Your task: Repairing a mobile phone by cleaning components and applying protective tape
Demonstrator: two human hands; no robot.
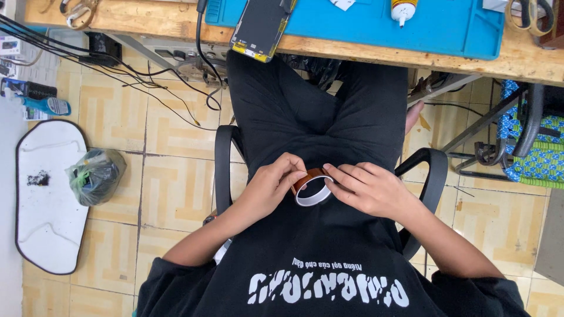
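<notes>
I look down at my lap, where both hands hold a small roll of brown-amber tape with a white inner ring. My left hand grips the roll's left side, fingers curled over its top edge. My right hand holds the right side, fingertips pressed on the roll's outer band. The roll rests against my black shirt, above my black trousers. A phone with a dark screen and yellow edge lies half off the blue work mat on the wooden bench.
A black chair's armrests flank my legs. On the tiled floor to the left lie black cables, a tied plastic bag and a white oval board. A glue bottle stands on the mat; scissors lie at the bench's right.
</notes>
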